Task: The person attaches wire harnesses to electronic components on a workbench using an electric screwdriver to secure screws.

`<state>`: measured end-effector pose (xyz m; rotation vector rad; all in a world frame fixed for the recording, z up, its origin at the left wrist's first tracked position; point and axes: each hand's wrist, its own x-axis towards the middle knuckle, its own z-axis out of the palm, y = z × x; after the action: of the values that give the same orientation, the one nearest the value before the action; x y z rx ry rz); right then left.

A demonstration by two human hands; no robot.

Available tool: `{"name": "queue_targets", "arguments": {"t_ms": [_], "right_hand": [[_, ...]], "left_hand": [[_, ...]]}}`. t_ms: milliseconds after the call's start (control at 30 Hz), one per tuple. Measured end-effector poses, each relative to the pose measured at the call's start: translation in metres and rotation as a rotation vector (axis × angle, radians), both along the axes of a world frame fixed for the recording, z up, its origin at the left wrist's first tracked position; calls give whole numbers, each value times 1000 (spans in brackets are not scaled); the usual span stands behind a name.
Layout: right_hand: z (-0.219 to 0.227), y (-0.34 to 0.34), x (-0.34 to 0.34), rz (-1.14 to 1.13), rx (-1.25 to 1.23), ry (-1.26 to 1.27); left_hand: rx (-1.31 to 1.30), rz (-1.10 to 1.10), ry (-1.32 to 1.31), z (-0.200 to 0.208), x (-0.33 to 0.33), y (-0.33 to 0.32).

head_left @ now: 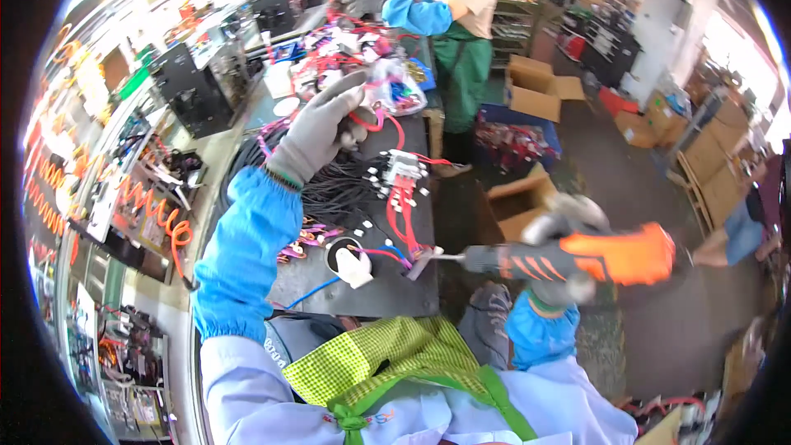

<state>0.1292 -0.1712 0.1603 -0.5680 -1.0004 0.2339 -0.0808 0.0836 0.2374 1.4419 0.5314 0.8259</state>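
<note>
My left hand [317, 128], in a grey glove, is raised over the left part of the dark workbench [387, 305]. Its fingers close around a red wire [399, 130] that curves down to the right. My right hand [568, 218], also gloved and slightly blurred, grips an orange and black cordless screwdriver [610, 257]. The screwdriver lies level, its thin bit reaching left to the bench edge beside a small grey piece [418, 265]. Red wires with a cluster of white connectors [404, 166] lie between my hands. A white roll-like piece [353, 267] sits left of the bit.
Black cables [334, 198] are heaped under my left wrist. Farther up the bench is a pile of red and purple wiring [338, 53]. A co-worker in a green apron [463, 74] stands beyond. Cardboard boxes [531, 89] and a blue crate [515, 136] stand on the floor at right.
</note>
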Motion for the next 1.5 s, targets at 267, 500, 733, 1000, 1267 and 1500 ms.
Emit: {"name": "queue_targets", "arguments": {"t_ms": [267,500,733,1000,1267,1500], "right_hand": [[12,-19,-53,663,-256,77],[31,-33,-65,733,-101,12],[31,-28,-58,636,-110,4],[33,-9,-66,730,-119,19],[27,-6,-63,406,-229,10],[12,23,-53,208,-52,33]], "left_hand": [[80,-247,100,10,14,-121],[53,-394,208,-6,16,-127],[1195,-84,244,5,15,-145],[383,-547,104,16,-7,-162],[539,-128,439,17,-57,-136],[69,207,397,-79,-154,-70]]}}
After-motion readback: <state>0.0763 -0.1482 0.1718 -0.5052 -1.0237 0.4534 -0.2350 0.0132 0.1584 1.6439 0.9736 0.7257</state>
